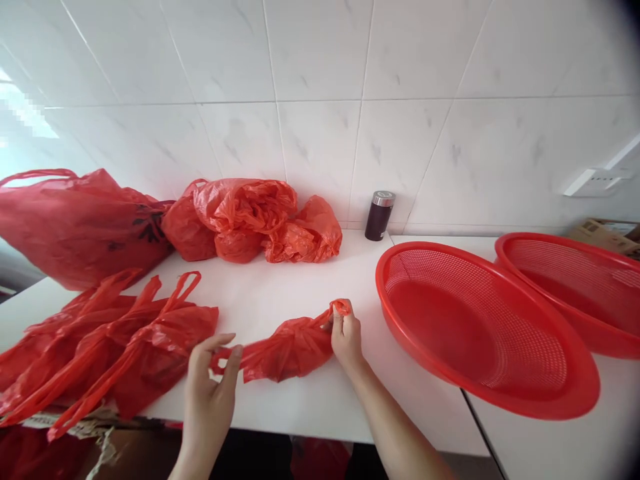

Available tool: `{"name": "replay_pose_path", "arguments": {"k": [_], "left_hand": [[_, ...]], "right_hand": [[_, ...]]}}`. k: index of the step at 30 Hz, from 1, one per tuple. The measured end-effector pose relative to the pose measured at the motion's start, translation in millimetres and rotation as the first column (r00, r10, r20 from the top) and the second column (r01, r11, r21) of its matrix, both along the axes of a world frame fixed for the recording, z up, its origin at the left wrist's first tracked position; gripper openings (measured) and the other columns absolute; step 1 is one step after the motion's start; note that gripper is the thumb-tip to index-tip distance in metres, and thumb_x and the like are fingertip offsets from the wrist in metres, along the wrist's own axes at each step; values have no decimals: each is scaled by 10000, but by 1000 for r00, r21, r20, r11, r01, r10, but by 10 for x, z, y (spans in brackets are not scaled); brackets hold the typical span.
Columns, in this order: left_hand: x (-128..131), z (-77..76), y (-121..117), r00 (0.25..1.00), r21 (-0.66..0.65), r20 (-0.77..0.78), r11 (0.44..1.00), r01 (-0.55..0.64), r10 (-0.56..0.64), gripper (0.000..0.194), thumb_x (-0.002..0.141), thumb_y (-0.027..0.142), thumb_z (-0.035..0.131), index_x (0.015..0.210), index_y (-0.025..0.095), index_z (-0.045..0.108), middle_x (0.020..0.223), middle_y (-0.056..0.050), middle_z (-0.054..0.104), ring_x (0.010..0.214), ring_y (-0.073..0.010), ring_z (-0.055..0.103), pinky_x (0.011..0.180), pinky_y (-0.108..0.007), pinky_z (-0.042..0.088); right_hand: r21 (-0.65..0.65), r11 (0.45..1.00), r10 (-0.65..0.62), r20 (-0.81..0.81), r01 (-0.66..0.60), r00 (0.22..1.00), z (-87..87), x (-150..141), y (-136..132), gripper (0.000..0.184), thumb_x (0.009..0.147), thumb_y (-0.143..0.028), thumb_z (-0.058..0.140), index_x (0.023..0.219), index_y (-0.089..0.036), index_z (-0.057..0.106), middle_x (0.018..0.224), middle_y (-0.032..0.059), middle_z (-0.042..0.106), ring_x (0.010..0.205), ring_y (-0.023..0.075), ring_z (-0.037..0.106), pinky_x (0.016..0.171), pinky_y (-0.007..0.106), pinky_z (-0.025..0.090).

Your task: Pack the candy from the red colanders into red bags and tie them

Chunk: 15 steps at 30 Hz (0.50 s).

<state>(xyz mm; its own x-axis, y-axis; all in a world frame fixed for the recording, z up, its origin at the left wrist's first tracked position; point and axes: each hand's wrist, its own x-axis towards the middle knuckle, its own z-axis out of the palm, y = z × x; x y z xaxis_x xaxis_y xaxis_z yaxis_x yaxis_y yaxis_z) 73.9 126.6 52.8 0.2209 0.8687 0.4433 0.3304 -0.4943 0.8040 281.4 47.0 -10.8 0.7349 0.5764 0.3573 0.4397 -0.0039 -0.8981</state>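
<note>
A small red plastic bag (295, 350) lies stretched sideways across the white table in front of me. My right hand (346, 337) is closed round its gathered right end, and a bit of crumpled plastic sticks out above the fist. At the other end, my left hand (213, 380) has the bag's handle loop between thumb and fingers, with the index finger raised. Something inside gives the bag a bulge, but the red film hides what it is. Just left of my left hand, several flat red bags (165, 340) with handles overlap in a row.
Two red mesh baskets (445, 320) stand at the right. Along the tiled wall are bunched red bags (245, 213), a large full red bag (85, 220) and a dark flask (379, 217) with a silver lid. A cardboard box (600, 233) sits at the far right, below a wall socket (593, 181).
</note>
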Motion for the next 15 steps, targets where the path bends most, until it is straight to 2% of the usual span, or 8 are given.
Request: {"name": "replay_pose_path", "arguments": {"k": [2, 3, 4, 6, 8, 9, 12, 15], "left_hand": [[97, 122, -65, 999, 296, -36, 955, -3, 14, 145, 843, 325, 591, 959, 243, 619, 1019, -67, 590, 997, -232, 556, 898, -359, 419], [169, 157, -106, 995, 378, -93, 923, 66, -33, 134, 851, 294, 584, 970, 254, 631, 1018, -65, 603, 996, -231, 561, 899, -366, 420], [252, 170, -146, 978, 396, -184, 903, 167, -101, 158, 849, 282, 586, 997, 267, 640, 1025, -63, 620, 992, -233, 568, 888, -370, 426], [422, 149, -199, 868, 211, -429, 907, 366, -250, 245, 833, 283, 597, 1074, 283, 641, 1026, -61, 658, 970, -251, 583, 839, -377, 437], [546, 122, -199, 733, -49, -581, 914, 402, -354, 247, 822, 278, 581, 1057, 258, 656, 982, -68, 686, 916, -266, 600, 769, -368, 436], [577, 130, -178, 697, -129, -607, 913, 388, -382, 205, 820, 267, 567, 998, 244, 668, 933, -63, 695, 864, -257, 609, 731, -351, 431], [541, 282, -65, 691, -195, -597, 909, 368, -408, 120, 827, 272, 536, 828, 235, 651, 762, -2, 678, 686, -183, 595, 619, -277, 404], [398, 538, 46, 735, -194, -563, 925, 327, -378, 173, 849, 351, 518, 801, 230, 631, 640, 35, 605, 594, -148, 537, 556, -247, 376]], "right_hand": [[30, 999, 21, -21, -21, 1000, 30, -36, -19, 260, 992, -341, 255, 906, -210, 463, 595, -26, 559, 541, 130, 576, 543, 225, 452], [41, 999, 30, -29, -29, 999, 45, -53, -28, 265, 994, -349, 256, 907, -210, 465, 584, -29, 540, 526, 131, 559, 523, 226, 441], [55, 998, 34, -35, -32, 999, 58, -67, -39, 270, 995, -358, 260, 905, -210, 467, 576, -31, 520, 513, 131, 541, 505, 226, 429], [90, 996, 31, -36, -28, 999, 80, -80, -65, 280, 995, -375, 274, 879, -209, 466, 576, -29, 491, 504, 128, 510, 493, 228, 411], [123, 992, 22, -28, -18, 999, 94, -79, -98, 292, 994, -387, 286, 849, -207, 463, 592, -23, 473, 513, 124, 486, 499, 231, 400], [139, 990, 20, -31, -15, 999, 99, -77, -115, 294, 994, -390, 293, 845, -205, 465, 610, -17, 480, 528, 125, 488, 511, 234, 403], [178, 984, 43, -77, -29, 996, 122, -88, -156, 278, 991, -402, 326, 880, -198, 479, 674, 5, 544, 599, 132, 541, 578, 244, 439], [182, 982, 70, -115, -48, 991, 154, -123, -172, 238, 981, -414, 372, 978, -199, 476, 706, 1, 580, 656, 135, 577, 622, 245, 460]]}}
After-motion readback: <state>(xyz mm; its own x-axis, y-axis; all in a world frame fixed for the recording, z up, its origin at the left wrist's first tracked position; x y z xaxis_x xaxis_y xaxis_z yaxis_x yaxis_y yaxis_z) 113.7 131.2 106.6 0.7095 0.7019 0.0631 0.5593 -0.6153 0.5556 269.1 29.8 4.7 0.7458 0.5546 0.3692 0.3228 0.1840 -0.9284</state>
